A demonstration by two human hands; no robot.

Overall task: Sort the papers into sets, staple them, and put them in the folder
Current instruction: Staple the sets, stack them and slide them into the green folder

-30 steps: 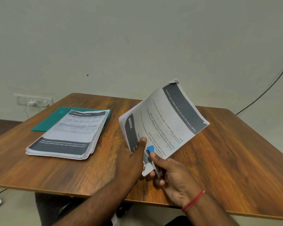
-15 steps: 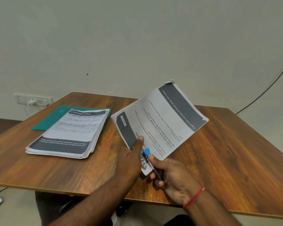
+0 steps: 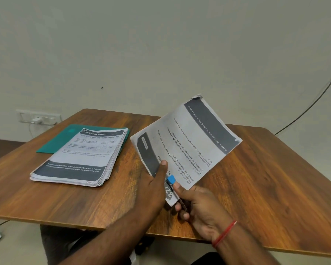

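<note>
Papers in the set I am holding [image 3: 187,146] stand tilted up off the table [image 3: 266,178], to the right of the stack [image 3: 78,159] and well apart from it, with a strip of wood grain showing between the two. My left hand [image 3: 153,190] pinches the set's edge on the side facing the stack, thumb pressed on the dark printed band. My right hand [image 3: 197,203], on the side away from the stack, has its fingers curled round the stapler [image 3: 170,188]. The stapler's blue tip sits at the set's near corner, but I cannot tell whether its mouth has closed on the sheets. The set's far corner is dog-eared and the corner farthest from the stack looks slightly crumpled. The stack itself lies flat, its right-hand edges fanned unevenly. It rests partly on the green folder [image 3: 65,136], which shows beyond the stack's far and left edges. A broad run of wood stretches from the stack's right, past my hands, to the table's far right edge. Nearer me than the stack, the table's front edge runs just under my forearms.
</note>
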